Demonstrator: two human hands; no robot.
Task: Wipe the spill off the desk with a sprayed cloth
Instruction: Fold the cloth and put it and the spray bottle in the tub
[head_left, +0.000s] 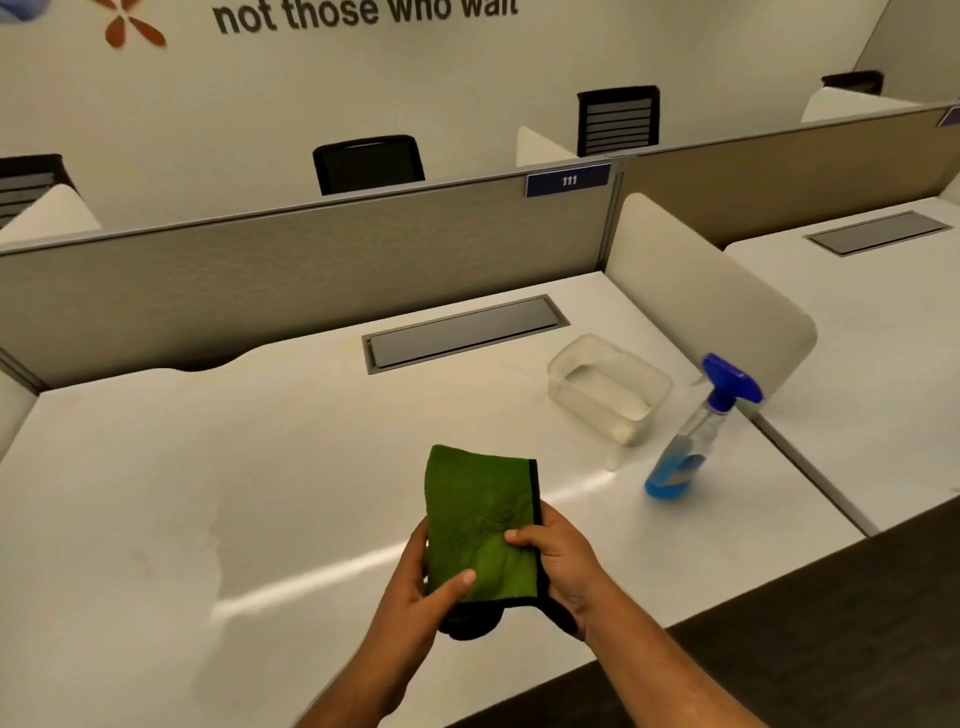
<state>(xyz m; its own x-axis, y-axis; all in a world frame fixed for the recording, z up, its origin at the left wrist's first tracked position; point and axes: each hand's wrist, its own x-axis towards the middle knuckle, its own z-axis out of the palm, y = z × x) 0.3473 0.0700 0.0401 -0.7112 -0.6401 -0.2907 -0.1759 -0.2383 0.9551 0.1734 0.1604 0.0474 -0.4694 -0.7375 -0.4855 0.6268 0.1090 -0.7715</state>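
Note:
A folded green cloth (480, 512) with a black edge is held up above the white desk (260, 441), near its front edge. My left hand (421, 587) grips its lower left side, thumb on the face. My right hand (558, 561) pinches its right edge. A darker damp patch shows on the cloth's middle. A faint wet smear (213, 530) lies on the desk left of my hands. A spray bottle (698, 431) with blue liquid and a blue trigger head stands to the right, untouched.
A clear plastic container (608, 387) sits behind the spray bottle. A grey cable tray lid (462, 332) is set into the desk at the back. Partition panels (311, 275) close the back and right sides. Black chairs stand beyond.

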